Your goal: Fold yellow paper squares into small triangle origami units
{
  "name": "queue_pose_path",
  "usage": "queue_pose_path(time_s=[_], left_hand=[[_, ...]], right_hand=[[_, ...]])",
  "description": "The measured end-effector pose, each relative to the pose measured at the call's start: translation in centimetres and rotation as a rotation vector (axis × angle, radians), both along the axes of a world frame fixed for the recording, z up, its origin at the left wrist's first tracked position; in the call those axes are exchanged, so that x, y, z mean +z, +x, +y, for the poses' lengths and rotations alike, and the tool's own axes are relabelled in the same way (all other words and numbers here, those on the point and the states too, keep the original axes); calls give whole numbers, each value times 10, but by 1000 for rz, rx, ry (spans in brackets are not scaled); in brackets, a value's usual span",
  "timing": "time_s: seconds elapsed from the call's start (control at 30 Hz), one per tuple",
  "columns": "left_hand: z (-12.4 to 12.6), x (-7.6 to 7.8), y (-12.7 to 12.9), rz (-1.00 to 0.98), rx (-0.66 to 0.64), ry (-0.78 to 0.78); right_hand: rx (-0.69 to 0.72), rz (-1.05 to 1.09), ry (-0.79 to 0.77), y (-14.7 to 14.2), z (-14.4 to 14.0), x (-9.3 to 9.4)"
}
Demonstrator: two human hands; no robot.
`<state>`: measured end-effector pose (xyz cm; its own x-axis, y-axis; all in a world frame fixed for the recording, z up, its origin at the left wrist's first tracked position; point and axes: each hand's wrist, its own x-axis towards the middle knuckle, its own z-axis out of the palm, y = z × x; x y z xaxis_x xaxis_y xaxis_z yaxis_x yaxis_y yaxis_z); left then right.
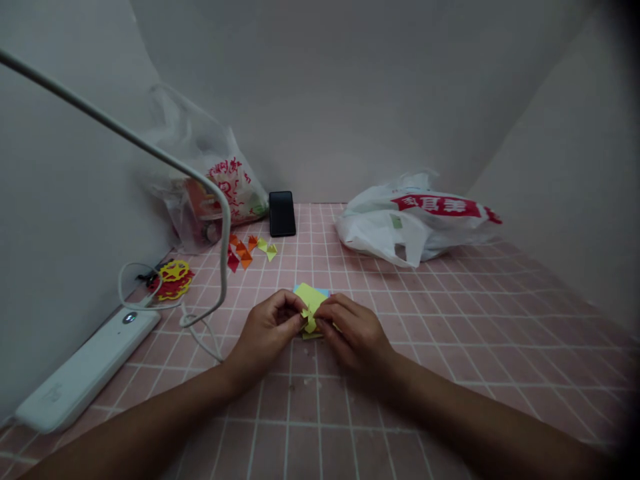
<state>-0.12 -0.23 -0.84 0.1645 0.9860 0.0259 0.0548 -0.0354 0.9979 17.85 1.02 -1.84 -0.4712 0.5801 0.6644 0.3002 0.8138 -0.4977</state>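
Note:
Between my fingertips is a small folded piece of yellow paper. My left hand pinches its left side with thumb and forefinger. From the other side, my right hand grips it, its fingers partly hiding the fold. Directly beneath and behind lies a small stack of paper sheets, a yellow sheet on top and a blue edge sticking out. Farther back on the left are several folded paper pieces in orange, red and pale yellow.
A white power strip and a looping white cable occupy the left. Beside them sit yellow and red cut-outs. Behind stand a filled plastic bag, a black phone and a white plastic bag. Walls enclose the pink tiled surface.

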Motion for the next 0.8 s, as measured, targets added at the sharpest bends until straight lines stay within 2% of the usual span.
queue_pose_path(time_s=[0.17, 0.33, 0.53, 0.8], left_hand=[[-2, 1, -3, 286, 61, 208], [-3, 3, -4, 500, 57, 427], [-4, 4, -5, 643, 53, 616], [-5, 5, -6, 734, 13, 734]], right_hand=[[5, 60, -81, -2, -4, 5], [-1, 100, -224, -3, -5, 10], [-14, 100, -345, -3, -4, 11], [-22, 125, -452, -6, -3, 11]])
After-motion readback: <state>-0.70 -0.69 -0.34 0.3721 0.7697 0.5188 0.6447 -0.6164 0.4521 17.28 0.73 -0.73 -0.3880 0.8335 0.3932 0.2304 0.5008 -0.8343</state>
